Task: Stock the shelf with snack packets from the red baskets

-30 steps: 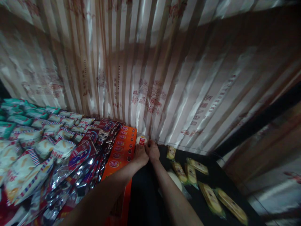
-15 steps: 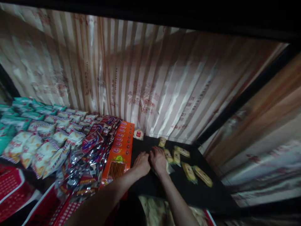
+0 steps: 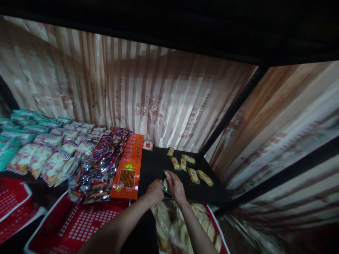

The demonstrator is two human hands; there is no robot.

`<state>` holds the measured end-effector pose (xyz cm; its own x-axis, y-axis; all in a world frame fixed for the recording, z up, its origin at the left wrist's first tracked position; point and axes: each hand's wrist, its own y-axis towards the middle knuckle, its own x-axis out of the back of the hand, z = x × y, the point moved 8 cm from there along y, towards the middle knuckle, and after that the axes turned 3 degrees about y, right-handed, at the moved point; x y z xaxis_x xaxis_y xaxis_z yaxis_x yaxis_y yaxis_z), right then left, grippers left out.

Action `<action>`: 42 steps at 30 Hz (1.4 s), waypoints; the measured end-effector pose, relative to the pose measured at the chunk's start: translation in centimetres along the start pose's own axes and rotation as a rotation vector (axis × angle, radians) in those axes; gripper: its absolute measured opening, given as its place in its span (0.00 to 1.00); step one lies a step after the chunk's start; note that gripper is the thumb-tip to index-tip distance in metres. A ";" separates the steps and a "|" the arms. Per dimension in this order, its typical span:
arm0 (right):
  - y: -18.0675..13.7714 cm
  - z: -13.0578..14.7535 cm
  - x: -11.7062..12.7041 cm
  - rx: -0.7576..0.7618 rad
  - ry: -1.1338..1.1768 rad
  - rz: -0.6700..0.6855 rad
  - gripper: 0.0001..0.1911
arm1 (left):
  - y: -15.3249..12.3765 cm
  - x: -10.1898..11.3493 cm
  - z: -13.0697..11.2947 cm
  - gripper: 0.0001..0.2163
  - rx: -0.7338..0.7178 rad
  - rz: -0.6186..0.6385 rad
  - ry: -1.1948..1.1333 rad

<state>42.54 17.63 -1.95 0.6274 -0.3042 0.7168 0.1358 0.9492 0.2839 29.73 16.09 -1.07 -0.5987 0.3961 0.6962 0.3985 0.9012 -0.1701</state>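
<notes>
Above the front of the black shelf (image 3: 152, 165), my right hand (image 3: 176, 187) is closed around a small pale packet in clear wrap (image 3: 166, 183). My left hand (image 3: 155, 192) is curled at the packet's left edge, its fingertips pinching there. Past my hands lie several yellow wrapped snack packets (image 3: 193, 175), loosely spread on the shelf. Directly below my right forearm is a red-rimmed basket (image 3: 221, 237) filled with pale wrapped pieces (image 3: 182, 233). What is inside the held packet is blurred.
Left of my hands are orange stick-snack packs (image 3: 127, 176), dark shiny packets (image 3: 99, 173), white snack bags (image 3: 54, 165) and green bags (image 3: 9, 150). A round white packet (image 3: 148, 145) sits at the back. Red baskets (image 3: 87, 225) stand in front. A dark post (image 3: 230, 109) and sheeting (image 3: 159, 88) bound the shelf.
My hands have come back toward the shelf's front edge, and the packet is now lifted between them. The view has shifted, showing more of the baskets below.
</notes>
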 end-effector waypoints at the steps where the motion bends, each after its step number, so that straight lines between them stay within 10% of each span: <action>1: 0.2 -0.2 0.7 -0.033 0.064 -0.029 0.21 | -0.2 0.1 -0.1 0.21 -0.001 -0.011 -0.009; 9: 0.8 0.4 4.1 -0.210 0.440 -0.208 0.27 | 0.6 0.7 -0.5 0.23 0.071 -0.098 -0.156; 20: 1.3 1.9 -1.6 -0.525 1.185 -0.072 0.20 | 1.7 3.3 0.9 0.18 0.245 -0.181 -0.630; 26: 2.8 1.7 -1.5 -0.413 0.740 -0.026 0.22 | 3.0 5.6 3.2 0.16 0.285 -0.236 -0.492; 33: 3.6 8.9 1.6 0.416 -0.130 -0.049 0.24 | 3.9 8.5 -0.1 0.15 -0.187 -0.188 0.391; 42: 8.0 3.9 -1.7 -0.014 0.278 0.018 0.16 | 5.7 10.5 -0.8 0.21 -0.296 -0.484 0.350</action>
<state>39.62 25.43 1.62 0.8160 -0.2555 0.5185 0.1321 0.9557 0.2630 26.31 25.21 5.82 -0.5169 -0.1662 0.8398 0.3452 0.8572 0.3821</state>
